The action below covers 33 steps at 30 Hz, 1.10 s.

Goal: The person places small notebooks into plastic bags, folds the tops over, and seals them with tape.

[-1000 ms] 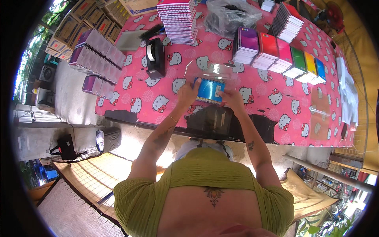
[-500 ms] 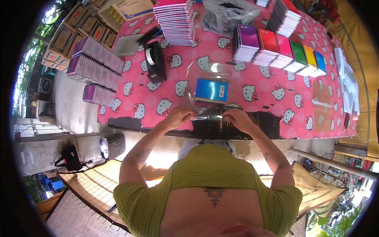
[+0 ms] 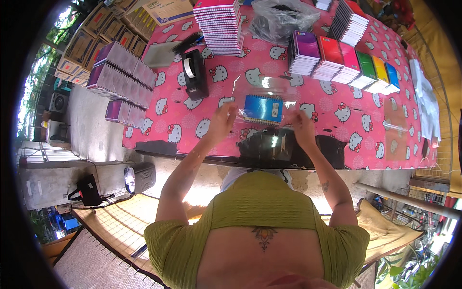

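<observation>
A blue spiral notebook (image 3: 263, 109) lies on the pink table in front of me, its coil along the near edge. Around and beneath it spreads a clear plastic sheet (image 3: 269, 86), glinting where light strikes it. My left hand (image 3: 224, 118) is at the sheet's left edge, fingers drawn together on the plastic. On the opposite side, my right hand (image 3: 302, 127) has its fingers curled at the right edge of the plastic, close to the notebook's corner. The exact fingertip contact is small and partly hidden.
A black tape dispenser (image 3: 195, 79) stands to the left, near a tall stack of notebooks (image 3: 219, 29). Coloured notebook stacks (image 3: 329, 58) line the back right. Wrapped purple notebooks (image 3: 118, 79) sit at the left edge, and a crumpled plastic bag (image 3: 281, 24) lies behind.
Both hands have moved away from me, from the plastic's near edge up to its two sides. The near part of the plastic now lies lower over the table's dark patch.
</observation>
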Motion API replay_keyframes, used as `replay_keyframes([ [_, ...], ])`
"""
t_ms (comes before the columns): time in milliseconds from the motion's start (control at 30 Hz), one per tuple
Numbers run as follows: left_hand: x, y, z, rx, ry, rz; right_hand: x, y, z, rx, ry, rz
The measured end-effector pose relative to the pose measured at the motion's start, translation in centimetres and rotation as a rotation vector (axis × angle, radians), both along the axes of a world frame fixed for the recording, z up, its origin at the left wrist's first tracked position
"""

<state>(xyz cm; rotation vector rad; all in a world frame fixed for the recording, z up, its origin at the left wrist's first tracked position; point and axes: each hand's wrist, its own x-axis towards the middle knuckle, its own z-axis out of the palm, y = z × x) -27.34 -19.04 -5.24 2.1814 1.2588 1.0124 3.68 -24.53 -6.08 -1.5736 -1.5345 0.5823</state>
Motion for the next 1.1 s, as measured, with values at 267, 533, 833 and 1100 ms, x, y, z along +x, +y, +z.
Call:
replay_keyframes([
  [267, -0.8, 3.5, -3.0, -0.620, -0.368, 0.137, -9.0, -3.3, 2.1, 0.221, -0.605, 0.294],
  [533, 4.5, 6.2, 2.4, 0.008, 0.047, -0.077, -9.3, -2.7, 1.5, 0.203, -0.734, 0.218],
  [833, 7.4, 11.1, 2.2, -0.617, 0.479, -0.335, -9.7, -1.9, 2.4, 0.248, -0.896, 0.252],
  [1100, 7.6, 12.8, -0.1, -0.452, 0.468, -0.268, -9.2, -1.5, 2.1, 0.197, -0.737, 0.325],
])
